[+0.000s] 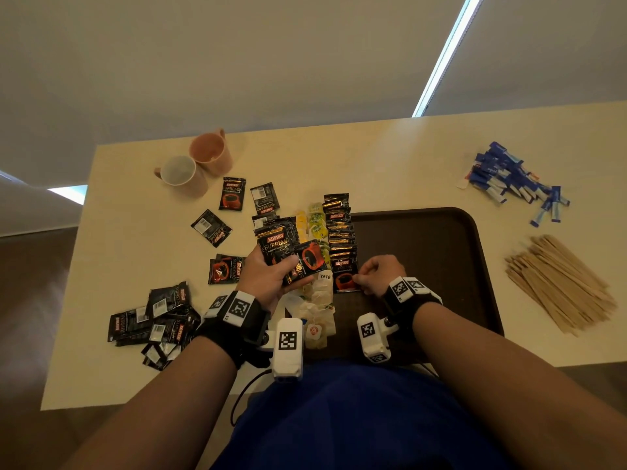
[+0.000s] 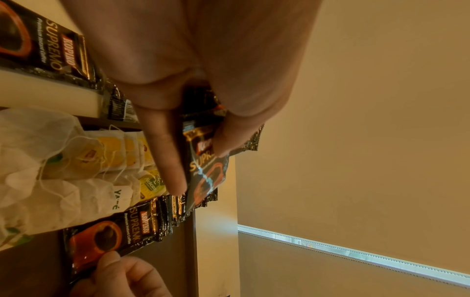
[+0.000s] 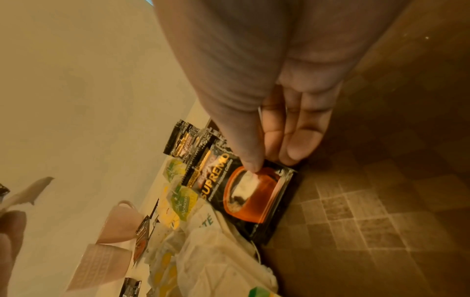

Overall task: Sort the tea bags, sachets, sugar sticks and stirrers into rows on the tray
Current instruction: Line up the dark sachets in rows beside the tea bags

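My left hand [image 1: 268, 279] grips a small stack of black coffee sachets [image 1: 288, 254] above the tray's left edge; in the left wrist view thumb and fingers [image 2: 165, 156] pinch the stack [image 2: 206, 172]. My right hand [image 1: 376, 274] pinches the near sachet [image 1: 344, 276] of a sachet row [image 1: 339, 232] lying on the brown tray [image 1: 424, 252]; thumb and fingertips [image 3: 292, 148] hold its edge [image 3: 254, 191]. A row of tea bags [image 1: 317, 266] lies left of the sachets. Blue sugar sticks [image 1: 512, 181] and wooden stirrers [image 1: 559, 283] are piled on the table at right.
Loose black sachets [image 1: 156, 317] are scattered over the cream table [image 1: 135, 232] at left. Two mugs [image 1: 196, 164] stand at the back left. The tray's right half is bare brown surface. The table's near edge runs just in front of my body.
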Demonstrator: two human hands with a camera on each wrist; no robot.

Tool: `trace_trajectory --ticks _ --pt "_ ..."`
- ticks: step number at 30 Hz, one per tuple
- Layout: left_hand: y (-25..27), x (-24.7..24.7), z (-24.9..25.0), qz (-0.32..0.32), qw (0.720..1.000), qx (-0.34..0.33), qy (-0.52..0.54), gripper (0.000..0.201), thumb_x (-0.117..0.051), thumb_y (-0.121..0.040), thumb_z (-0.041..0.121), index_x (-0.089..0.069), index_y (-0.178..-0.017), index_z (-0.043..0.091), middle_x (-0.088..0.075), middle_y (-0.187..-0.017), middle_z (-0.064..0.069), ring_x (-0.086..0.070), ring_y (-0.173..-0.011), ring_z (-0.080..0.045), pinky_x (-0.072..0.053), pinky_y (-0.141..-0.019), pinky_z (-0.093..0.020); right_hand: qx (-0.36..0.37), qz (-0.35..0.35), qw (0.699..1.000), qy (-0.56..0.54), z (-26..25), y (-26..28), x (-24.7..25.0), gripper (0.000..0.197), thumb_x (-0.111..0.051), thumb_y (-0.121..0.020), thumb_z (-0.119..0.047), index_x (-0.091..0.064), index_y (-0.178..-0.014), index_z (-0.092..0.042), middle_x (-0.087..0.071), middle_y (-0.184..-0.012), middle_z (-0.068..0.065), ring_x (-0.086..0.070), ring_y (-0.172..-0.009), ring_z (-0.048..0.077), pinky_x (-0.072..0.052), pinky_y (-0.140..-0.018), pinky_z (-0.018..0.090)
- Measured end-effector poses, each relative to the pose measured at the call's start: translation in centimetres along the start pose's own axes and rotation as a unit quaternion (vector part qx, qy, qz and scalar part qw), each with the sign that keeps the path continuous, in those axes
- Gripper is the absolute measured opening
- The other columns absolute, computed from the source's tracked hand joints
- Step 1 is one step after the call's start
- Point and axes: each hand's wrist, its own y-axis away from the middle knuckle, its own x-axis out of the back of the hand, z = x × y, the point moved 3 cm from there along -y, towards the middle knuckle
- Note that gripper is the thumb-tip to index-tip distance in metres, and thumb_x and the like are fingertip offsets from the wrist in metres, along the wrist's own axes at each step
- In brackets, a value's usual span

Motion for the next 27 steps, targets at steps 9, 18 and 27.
trace_trajectory --ticks 9,18,27 --pt "0.1 0.0 0.1 -0.006 1.000 -0.005 -0.006 0.041 -0.059 -0.093 -0.007 -0.052 -0.129 0.012 -0.067 -0.120 -0.008 -0.070 -0.101 -0.028 -0.062 -0.068 -0.042 0.027 0.054 0.998 0.006 0.0 0.4 2.3 0.014 -0.078 -0.081 -0.019 -0.065 -0.083 -0.022 -0.067 -0.087 -0.003 -0.065 -0.084 0.013 -0.056 -0.082 0.032" --pt "-0.1 -0.1 0.0 -0.001 1.000 0.001 -0.027 0.044 -0.067 -0.089 -0.004 -0.054 -0.128 0.010 -0.068 -0.118 -0.009 -0.073 -0.094 -0.026 -0.062 -0.068 -0.042 0.199 0.108 0.974 0.000 -4.8 2.6 4.1 0.014 -0.066 -0.092 -0.030 -0.071 -0.101 -0.020 -0.066 -0.088 -0.012 -0.062 -0.083 0.001 -0.049 -0.072 0.016" --pt "0.4 -0.5 0.1 -0.023 0.998 0.020 -0.048 0.040 -0.067 -0.092 0.005 -0.053 -0.130 0.007 -0.068 -0.119 -0.014 -0.073 -0.098 -0.029 -0.061 -0.066 -0.041 0.316 -0.053 0.947 0.007 -9.2 5.4 1.5 0.011 -0.071 -0.088 -0.012 -0.073 -0.098 -0.016 -0.073 -0.086 0.000 -0.069 -0.076 0.010 -0.057 -0.073 0.022"
